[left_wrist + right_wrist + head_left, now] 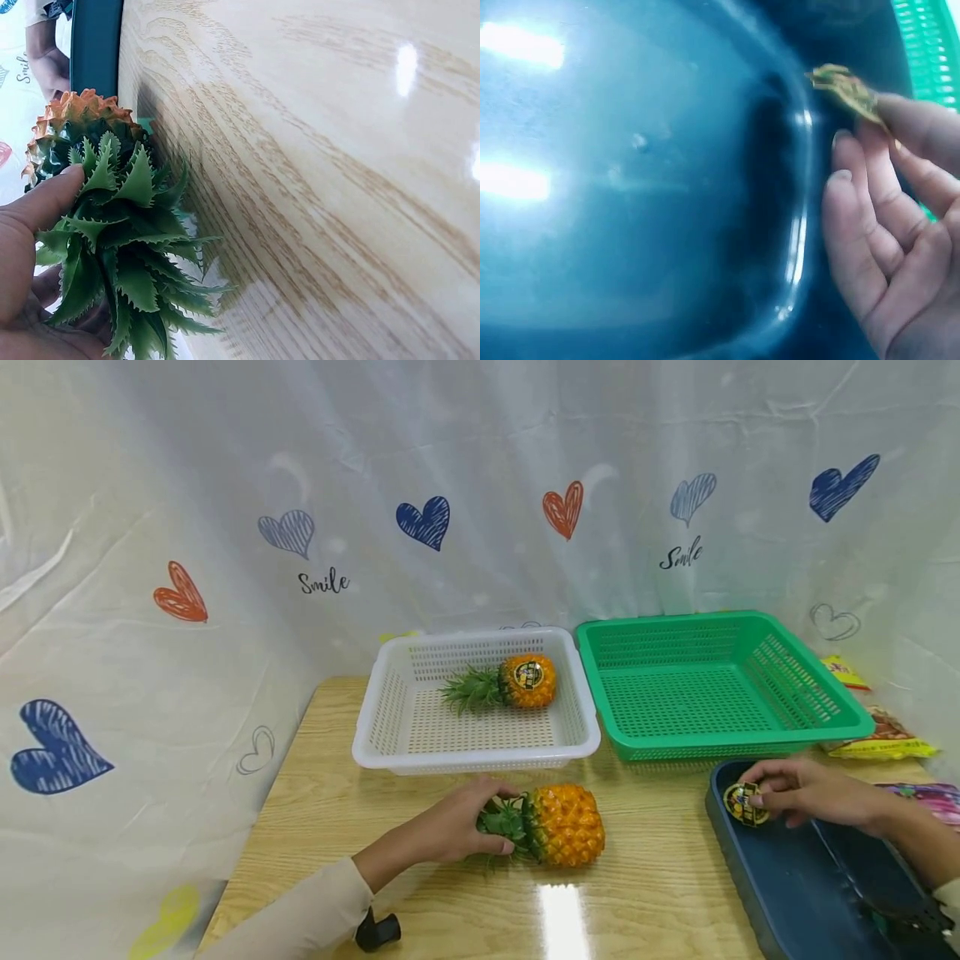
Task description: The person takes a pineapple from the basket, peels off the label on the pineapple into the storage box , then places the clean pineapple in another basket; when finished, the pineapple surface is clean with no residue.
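On the table lies a small pineapple [566, 825], its green leaves [135, 247] pointing left. My left hand [468, 822] grips it by those leaves, thumb on the near side. Over the left end of a dark blue tray [795, 893], my right hand [813, 793] pinches a round black-and-yellow sticker [745, 804] between thumb and forefinger. In the right wrist view the sticker [847, 90] is seen nearly edge-on, its other fingers loosely bent. A second pineapple [528, 681] with a similar round sticker lies in the white basket [476, 760].
A green basket [720, 743] stands right of the white one at the back. Snack packets [888, 739] lie beyond it at the right edge. A small black object [377, 932] shows by my left sleeve. A curtain printed with hearts hangs behind the table [330, 802].
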A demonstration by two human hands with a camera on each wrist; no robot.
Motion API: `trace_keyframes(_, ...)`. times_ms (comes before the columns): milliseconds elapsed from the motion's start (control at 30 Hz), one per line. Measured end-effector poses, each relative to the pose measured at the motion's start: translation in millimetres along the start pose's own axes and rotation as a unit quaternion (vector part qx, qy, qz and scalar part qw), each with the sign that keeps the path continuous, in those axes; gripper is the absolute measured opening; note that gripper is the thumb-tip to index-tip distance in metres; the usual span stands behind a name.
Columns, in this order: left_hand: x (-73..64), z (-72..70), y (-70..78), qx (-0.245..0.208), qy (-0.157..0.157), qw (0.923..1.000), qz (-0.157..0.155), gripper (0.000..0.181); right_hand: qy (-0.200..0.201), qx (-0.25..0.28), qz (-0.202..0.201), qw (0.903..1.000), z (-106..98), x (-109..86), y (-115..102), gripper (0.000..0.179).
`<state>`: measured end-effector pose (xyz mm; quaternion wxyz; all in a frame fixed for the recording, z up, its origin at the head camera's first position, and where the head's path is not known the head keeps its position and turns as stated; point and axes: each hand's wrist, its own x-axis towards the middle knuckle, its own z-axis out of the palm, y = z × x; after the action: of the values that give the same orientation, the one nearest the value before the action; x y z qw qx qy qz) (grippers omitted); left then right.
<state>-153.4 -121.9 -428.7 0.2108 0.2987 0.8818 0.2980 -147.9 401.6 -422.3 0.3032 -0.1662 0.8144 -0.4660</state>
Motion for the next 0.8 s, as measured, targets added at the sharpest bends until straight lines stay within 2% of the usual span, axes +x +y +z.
trace_keyframes(200,-0.9,-0.3,-0.4,0.003,0.001,1.0000,0.007,0.065,0.012,-0.006,0.052,0.9985,6.7,6.5,4.9,0.038)
trace_keyframes(467,-1.2,0.9,-1.3,0.002,0.000,1.0000,0.007,0.065,0.021,-0.019,0.064,0.9975,11.4,9.1,9.0,0.047)
trace_keyframes(800,-0.7,-0.3,-0.2,-0.002,-0.006,1.0000,0.005,0.065,0.044,-0.025,0.090,0.9946,12.6,2.1,6.0,0.059)
